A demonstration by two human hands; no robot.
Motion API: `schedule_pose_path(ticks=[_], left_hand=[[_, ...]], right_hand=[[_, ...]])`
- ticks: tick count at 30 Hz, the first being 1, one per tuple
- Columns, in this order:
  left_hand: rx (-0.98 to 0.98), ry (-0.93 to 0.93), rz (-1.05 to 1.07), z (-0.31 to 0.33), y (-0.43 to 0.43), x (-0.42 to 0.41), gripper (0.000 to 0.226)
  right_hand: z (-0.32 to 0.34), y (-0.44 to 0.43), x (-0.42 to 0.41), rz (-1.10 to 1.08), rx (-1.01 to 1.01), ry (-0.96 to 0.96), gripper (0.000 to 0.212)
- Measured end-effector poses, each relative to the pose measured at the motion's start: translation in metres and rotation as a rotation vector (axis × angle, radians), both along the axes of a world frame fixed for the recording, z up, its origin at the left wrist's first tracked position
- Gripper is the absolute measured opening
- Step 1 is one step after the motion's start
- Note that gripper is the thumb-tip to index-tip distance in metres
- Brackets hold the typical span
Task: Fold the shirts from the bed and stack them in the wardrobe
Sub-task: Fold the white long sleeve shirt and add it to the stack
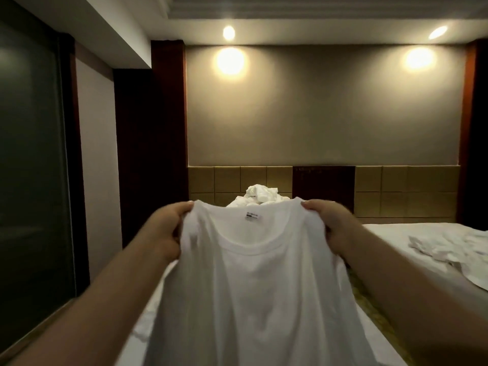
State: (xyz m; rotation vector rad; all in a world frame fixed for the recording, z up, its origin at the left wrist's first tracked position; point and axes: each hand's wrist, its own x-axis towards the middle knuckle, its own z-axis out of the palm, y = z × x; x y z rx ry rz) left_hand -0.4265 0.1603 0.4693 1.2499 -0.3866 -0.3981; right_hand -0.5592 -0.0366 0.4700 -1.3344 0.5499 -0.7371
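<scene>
- Shirt (253, 286): white, round neck, held up in the air in front of the camera. It hangs open and full-length, and the lower hem runs out of frame. It is raised above the near bedding.
- Panel (31, 167): dark, glossy, fills the left wall.
- Bed (390, 239): white sheet, right of the shirt. More white bedding shows below the left forearm.
- Headboard (406, 191): tan squares with a dark centre section, against the far wall.
- Left hand (169, 231): fingers curled, thumb on top, clamped on the shirt's left shoulder seam.
- Right hand (330, 228): same grip, closed on the right shoulder seam. The hands are well apart, so the neckline is pulled wide.
- Cloth (454, 254): white, crumpled, lying on the bed at right.
- Pile (260, 198): white garments heaped by the headboard, partly hidden behind the collar.
- Label (252, 216): small, inside the back of the neck, print unreadable.
</scene>
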Motion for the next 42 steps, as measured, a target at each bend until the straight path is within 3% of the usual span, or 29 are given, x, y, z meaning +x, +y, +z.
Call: schedule_pose_path(ticks=[3, 5, 7, 12, 20, 32, 35, 39, 42], left_hand=[[-0.135, -0.013, 0.011, -0.022, -0.021, -0.033, 0.023], [-0.11, -0.217, 0.108, -0.041, -0.035, -0.047, 0.016], [-0.059, -0.364, 0.174, -0.062, -0.041, -0.059, 0.013], [0.038, -0.441, 0.264, -0.101, -0.035, -0.073, 0.009], [0.011, -0.537, 0.39, -0.12, -0.024, -0.072, 0.016], [-0.063, -0.525, 0.276, -0.127, -0.021, -0.067, 0.011], [-0.083, -0.497, 0.264, -0.13, -0.02, -0.064, 0.008], [-0.127, -0.454, 0.239, -0.134, -0.013, -0.06, 0.014], [-0.109, -0.504, 0.178, -0.134, -0.004, -0.055, 0.015]], right_hand=[[-0.029, 0.035, 0.017, 0.022, 0.104, -0.24, 0.014], [-0.049, 0.057, 0.022, -0.034, 0.01, -0.322, 0.018], [-0.07, 0.079, 0.02, -0.136, -0.152, -0.285, 0.01], [-0.102, 0.118, 0.017, -0.211, -0.404, -0.14, 0.018], [-0.115, 0.129, 0.015, -0.133, -0.433, -0.127, 0.01], [-0.121, 0.133, 0.012, 0.042, -0.453, -0.111, 0.029], [-0.127, 0.132, 0.013, 0.117, -0.389, -0.109, 0.048], [-0.128, 0.126, 0.009, -0.089, -0.559, -0.035, 0.029], [-0.128, 0.113, 0.005, -0.183, -0.721, 0.005, 0.042]])
